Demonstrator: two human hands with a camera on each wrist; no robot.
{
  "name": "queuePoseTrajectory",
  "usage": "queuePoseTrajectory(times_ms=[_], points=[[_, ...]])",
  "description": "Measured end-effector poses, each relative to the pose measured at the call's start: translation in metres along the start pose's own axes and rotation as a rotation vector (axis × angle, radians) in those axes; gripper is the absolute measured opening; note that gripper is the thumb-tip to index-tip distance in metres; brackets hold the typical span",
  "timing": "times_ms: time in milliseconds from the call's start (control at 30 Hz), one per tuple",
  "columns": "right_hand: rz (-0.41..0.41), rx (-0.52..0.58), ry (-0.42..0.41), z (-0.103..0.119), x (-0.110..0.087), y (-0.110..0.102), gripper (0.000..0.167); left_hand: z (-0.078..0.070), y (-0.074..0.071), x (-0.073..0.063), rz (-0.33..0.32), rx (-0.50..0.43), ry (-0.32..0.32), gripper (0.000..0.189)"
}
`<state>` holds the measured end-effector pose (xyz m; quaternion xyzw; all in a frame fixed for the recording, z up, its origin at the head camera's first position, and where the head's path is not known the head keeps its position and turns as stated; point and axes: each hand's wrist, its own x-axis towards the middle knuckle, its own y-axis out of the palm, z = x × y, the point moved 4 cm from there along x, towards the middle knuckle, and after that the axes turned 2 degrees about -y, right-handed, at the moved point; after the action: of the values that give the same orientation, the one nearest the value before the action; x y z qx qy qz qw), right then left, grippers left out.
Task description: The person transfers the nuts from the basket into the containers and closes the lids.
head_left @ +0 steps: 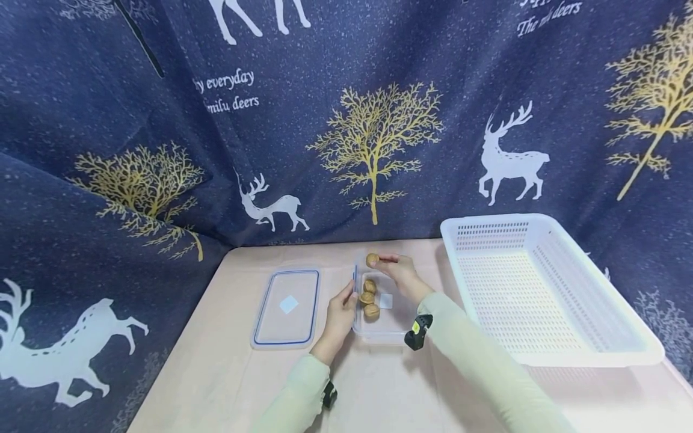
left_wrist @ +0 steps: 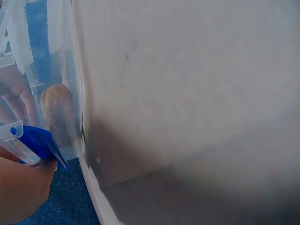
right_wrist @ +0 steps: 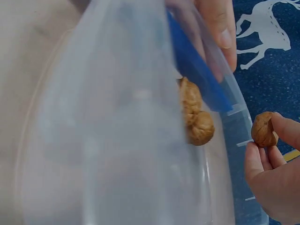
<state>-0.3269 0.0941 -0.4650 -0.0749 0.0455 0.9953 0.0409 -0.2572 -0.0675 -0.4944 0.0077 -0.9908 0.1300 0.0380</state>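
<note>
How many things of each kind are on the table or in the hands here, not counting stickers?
Walnuts: 4 in sight (3 in the clear container, 1 held by the right hand)
Clear container: 1
Blue-edged lid: 1
White basket: 1
Total: 7

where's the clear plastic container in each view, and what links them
head: the clear plastic container sits below centre, slightly right
left wrist: along the left edge, cut off by the frame
right wrist: large and partly blurred, filling much of the picture
shared landmark: the left hand, at the container's side in all three
</note>
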Motion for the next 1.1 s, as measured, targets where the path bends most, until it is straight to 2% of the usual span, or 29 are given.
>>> queuePoseTrajectory(times_ms=[233, 433, 633, 1100], points=[[-0.012, -0.05, 0.02, -0.008, -0.001, -0.001, 0.039, -0.001, 0.0, 0.0, 0.009, -0.023, 0.013, 0.042], [-0.01, -0.079, 0.008, -0.015, -0.001, 0.001, 0.038, -0.001, 0.001, -0.001, 0.009, -0.007, 0.002, 0.041], [-0.022, -0.093, 0.032, -0.018, -0.001, 0.002, 0.038, -0.001, 0.001, -0.001, 0.004, -0.017, -0.004, 0.041], [-0.002, -0.016, 0.038, -0.015, 0.0, 0.003, 0.043, 0.002, 0.001, 0.001, -0.008, -0.017, -0.002, 0.041]])
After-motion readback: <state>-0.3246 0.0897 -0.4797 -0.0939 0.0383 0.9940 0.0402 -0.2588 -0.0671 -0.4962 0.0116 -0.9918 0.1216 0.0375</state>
